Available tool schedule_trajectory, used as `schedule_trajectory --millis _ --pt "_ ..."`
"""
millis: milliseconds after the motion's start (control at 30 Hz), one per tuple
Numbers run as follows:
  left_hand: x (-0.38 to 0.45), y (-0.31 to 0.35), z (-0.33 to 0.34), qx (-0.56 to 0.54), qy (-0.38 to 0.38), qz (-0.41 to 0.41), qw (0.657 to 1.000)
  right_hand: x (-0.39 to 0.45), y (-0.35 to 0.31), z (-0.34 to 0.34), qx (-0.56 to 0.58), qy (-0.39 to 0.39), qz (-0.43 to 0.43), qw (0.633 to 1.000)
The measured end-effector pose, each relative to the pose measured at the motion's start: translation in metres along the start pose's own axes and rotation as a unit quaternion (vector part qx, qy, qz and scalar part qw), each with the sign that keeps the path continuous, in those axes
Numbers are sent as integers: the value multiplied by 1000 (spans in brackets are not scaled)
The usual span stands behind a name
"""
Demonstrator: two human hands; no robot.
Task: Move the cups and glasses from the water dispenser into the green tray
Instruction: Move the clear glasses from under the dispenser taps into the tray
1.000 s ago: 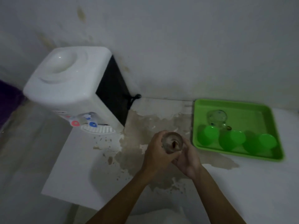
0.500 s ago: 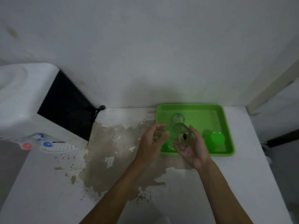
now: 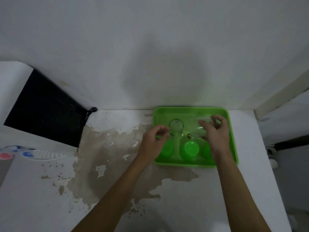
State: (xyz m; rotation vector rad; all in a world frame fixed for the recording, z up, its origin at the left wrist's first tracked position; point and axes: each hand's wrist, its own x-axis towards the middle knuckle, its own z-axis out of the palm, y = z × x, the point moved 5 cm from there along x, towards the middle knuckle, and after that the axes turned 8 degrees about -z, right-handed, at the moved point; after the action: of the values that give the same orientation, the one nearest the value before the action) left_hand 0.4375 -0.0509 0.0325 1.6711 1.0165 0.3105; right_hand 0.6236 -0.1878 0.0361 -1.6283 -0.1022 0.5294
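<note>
So a clear glass (image 3: 200,127) is held tilted in the right hand (image 3: 215,133) over the green tray (image 3: 231,131); the left hand's (image 3: 154,139) grip is loosely curled, empty. If it's lowered carelessly, the upright glass (image 3: 176,126) just beside could be clipped and toppled.

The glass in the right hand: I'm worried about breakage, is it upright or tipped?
Tipped. The glass lies nearly sideways in the right hand, over the green tray.
</note>
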Motion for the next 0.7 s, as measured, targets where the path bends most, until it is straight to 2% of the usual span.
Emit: schedule_trajectory --millis 133,267,467,700 --pt "16 -4 15 81 -23 14 996 26 7 -1 -153 -2 -63 986" --pt "26 -2 31 182 -55 29 981 43 19 6 -266 -36 -97 958" --pt "39 -11 53 287 -102 9 952 62 45 16 -360 -88 -120 921" --pt "41 -13 56 310 -97 15 946 63 57 24 -413 -112 -143 892"
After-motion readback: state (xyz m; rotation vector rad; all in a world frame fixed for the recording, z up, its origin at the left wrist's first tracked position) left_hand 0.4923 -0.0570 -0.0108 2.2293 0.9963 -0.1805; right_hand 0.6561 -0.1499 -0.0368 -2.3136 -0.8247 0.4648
